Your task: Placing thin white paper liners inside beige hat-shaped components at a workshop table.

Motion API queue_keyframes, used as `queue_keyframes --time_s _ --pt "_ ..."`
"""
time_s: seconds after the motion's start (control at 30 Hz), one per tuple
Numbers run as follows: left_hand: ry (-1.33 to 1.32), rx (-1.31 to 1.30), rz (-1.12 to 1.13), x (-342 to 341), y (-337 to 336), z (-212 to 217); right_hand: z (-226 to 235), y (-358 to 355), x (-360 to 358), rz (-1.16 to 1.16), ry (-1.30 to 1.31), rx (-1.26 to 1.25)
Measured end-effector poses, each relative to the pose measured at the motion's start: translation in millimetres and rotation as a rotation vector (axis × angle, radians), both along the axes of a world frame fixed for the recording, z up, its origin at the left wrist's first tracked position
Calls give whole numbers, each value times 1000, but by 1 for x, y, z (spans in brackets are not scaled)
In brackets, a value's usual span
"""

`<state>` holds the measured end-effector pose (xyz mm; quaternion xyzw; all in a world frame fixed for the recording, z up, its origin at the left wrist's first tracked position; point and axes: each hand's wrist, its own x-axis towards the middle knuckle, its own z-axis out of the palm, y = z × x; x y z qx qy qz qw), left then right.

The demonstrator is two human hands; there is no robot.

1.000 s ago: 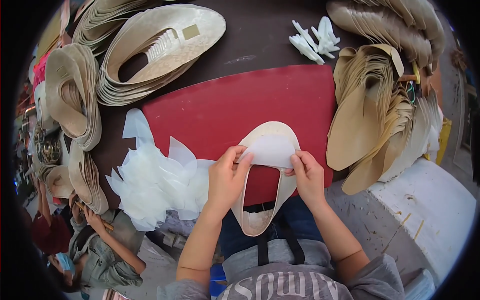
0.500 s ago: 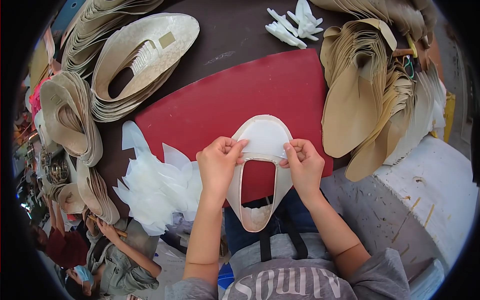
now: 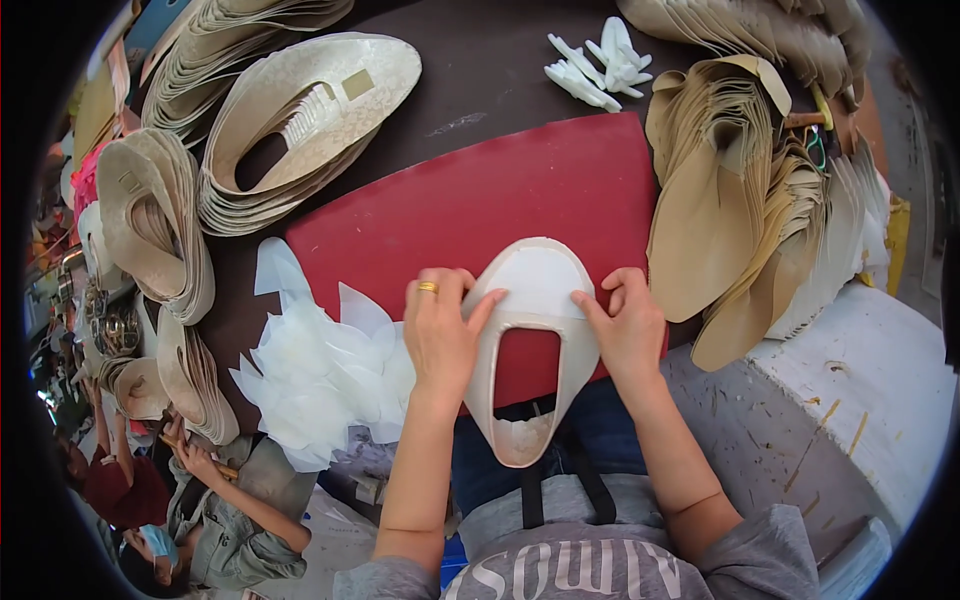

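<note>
Lying on the red mat at the table's near edge, the cream shoe upper sat between both hands. The left hand and right hand pinched its toe end from either side. White liner pieces lay just left; stacked tan uppers crowded the right.

Fingers hide shoe upper edges; stacked pieces cut off, perhaps leather.
</note>
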<state>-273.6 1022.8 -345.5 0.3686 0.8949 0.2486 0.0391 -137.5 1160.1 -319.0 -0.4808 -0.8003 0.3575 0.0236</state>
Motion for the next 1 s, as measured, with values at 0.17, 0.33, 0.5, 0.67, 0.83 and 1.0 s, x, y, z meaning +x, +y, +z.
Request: queue_keyframes --time_s 0.17,0.33,0.5,0.67,0.83,1.0 --pt "-1062 418 332 -8 -22 12 20 15 -1 29 208 -528" --pt "-1997 749 307 -15 -54 35 41 17 -18 -88 382 -538" --pt "-1266 806 398 -31 -153 67 53 26 -81 -107 821 -777" --pt "70 541 714 -146 -168 150 32 5 -138 147 685 -608" --pt "433 -469 681 -231 -227 41 -6 -22 -213 684 583 188" --pt "587 -591 491 -272 -212 10 -23 19 -268 802 702 419"
